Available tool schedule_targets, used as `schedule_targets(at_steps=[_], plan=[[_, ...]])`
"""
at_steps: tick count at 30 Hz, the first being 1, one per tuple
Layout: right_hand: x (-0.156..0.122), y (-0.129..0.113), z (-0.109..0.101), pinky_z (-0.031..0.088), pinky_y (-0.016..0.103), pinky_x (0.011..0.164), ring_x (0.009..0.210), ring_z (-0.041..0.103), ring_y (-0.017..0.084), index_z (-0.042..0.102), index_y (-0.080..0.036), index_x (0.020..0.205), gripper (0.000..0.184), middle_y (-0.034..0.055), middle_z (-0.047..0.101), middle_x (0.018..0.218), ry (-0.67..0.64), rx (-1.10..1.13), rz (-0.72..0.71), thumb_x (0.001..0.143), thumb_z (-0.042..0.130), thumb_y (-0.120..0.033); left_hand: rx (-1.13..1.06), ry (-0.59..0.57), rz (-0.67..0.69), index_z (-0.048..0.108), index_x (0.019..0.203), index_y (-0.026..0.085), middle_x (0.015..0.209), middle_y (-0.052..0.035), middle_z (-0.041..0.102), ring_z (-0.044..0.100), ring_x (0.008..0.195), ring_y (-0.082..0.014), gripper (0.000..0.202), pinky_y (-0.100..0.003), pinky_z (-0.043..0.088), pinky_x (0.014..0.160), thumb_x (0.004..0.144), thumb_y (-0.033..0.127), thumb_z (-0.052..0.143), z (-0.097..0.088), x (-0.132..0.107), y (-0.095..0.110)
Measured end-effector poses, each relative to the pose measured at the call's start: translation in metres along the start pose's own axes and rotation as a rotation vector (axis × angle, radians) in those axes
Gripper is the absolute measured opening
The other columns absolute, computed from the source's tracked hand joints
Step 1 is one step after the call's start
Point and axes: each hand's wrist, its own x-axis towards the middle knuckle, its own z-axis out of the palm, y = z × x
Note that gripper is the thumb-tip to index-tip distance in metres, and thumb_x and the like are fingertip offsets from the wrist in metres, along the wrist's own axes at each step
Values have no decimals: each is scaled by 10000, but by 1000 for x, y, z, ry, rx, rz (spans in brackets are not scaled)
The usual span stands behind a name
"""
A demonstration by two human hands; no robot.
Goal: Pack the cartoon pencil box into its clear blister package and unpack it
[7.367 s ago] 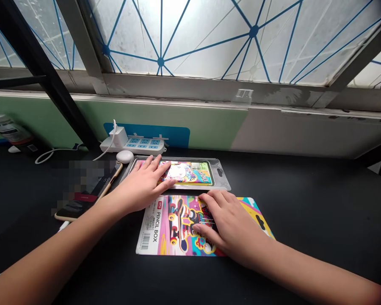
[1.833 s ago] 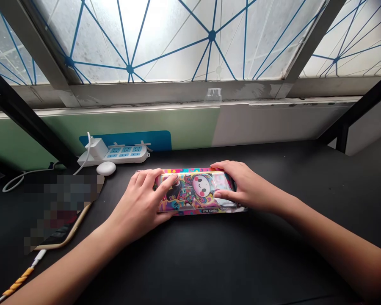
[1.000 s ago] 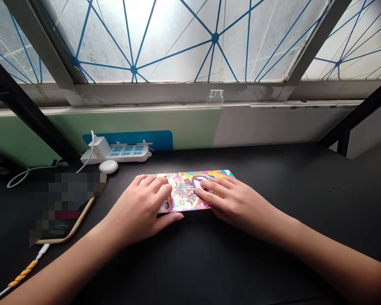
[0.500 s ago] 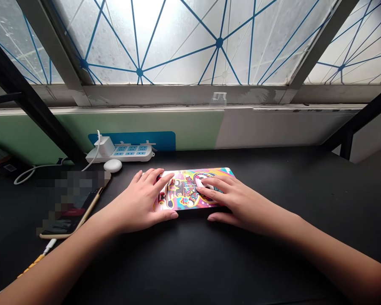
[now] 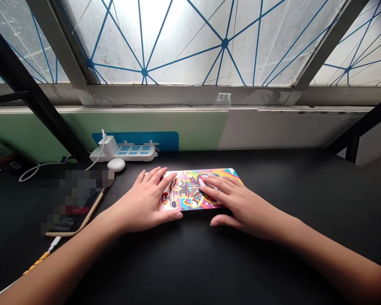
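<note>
A bright, cartoon-printed pencil box [image 5: 190, 192] lies flat on the black desk [image 5: 273, 237], its long side facing me. My left hand [image 5: 142, 203] rests over its left end, fingers stretched out on the lid and thumb along the near edge. My right hand [image 5: 238, 203] lies flat on its right half, fingers spread on top, thumb on the desk beside the near edge. Neither hand grips the box.
A white power strip [image 5: 123, 150] with a charger plugged in sits at the back left, a white oval case [image 5: 116, 164] in front of it. A phone [image 5: 73, 212] with a cable lies to the left. A black diagonal frame bar [image 5: 34, 91] rises at left.
Earlier a clear tray and a printed card lay apart; then both hands held the box tilted up. The box now lies flat, both hands resting on its lid.
</note>
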Motion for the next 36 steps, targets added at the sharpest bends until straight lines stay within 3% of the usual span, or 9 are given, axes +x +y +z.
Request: schedule_targets(at_steps=[7,12,16,19,22,24,27,31,36], plan=[[7,-10,-4,418,587,1142,1452,428,377,499,-146,1496,789,192,514,1532,-9,-44,8,904,596,-660,-39,55,-1,383,1546,242,1527,-171,496,434,1422,-398,921,-684,263,1162,807,729,638,1,5,3],[31,-26,8,413,607,1134,1434,434,430,496,-93,1486,916,229,518,1517,4,-70,-26,848,599,-743,-70,30,5,294,1585,271,1568,-150,468,406,1455,-377,959,-703,194,1181,807,690,665,1,8,4],[50,-35,20,412,597,1137,1447,410,436,434,-65,1519,931,248,477,1544,10,-128,-30,862,626,-696,-134,13,22,278,1593,261,1606,-132,425,324,1504,-372,919,-675,182,1204,855,684,625,-3,6,0],[56,-38,23,397,616,1144,1463,382,438,392,-45,1539,957,264,427,1571,-23,-162,-20,859,653,-668,-201,131,-39,347,1559,234,1617,-133,401,214,1541,-361,761,-613,211,1220,938,624,549,0,9,-9],[55,-35,22,367,609,1170,1493,335,411,353,-80,1567,946,231,367,1612,-60,-158,9,876,634,-663,-269,339,-200,399,1515,209,1583,-150,422,286,1499,-340,602,-560,272,1204,989,491,476,10,16,-24],[51,-32,20,350,591,1188,1509,309,393,336,-89,1578,944,213,343,1628,-82,-149,34,884,626,-659,-298,375,-362,418,1495,183,1501,-170,486,401,1420,-344,579,-531,354,1150,981,448,446,13,20,-35],[46,-28,16,351,587,1189,1513,303,385,325,-94,1585,956,203,326,1637,-102,-144,73,880,630,-663,-198,272,-505,402,1506,167,1304,-173,604,588,1204,-361,632,-473,486,954,963,487,441,8,21,-46],[42,-22,15,367,593,1176,1507,322,381,320,-108,1588,923,185,325,1642,-109,-169,88,900,621,-643,-263,88,-510,464,1433,256,879,-38,712,689,763,-271,497,-340,456,632,997,479,381,-2,18,-44],[39,-15,19,387,600,1158,1497,346,376,307,-138,1596,881,178,351,1635,-56,-179,101,912,650,-575,-562,95,-507,485,1392,266,905,-33,734,673,699,-232,451,-302,447,575,1004,477,392,9,22,-34]])
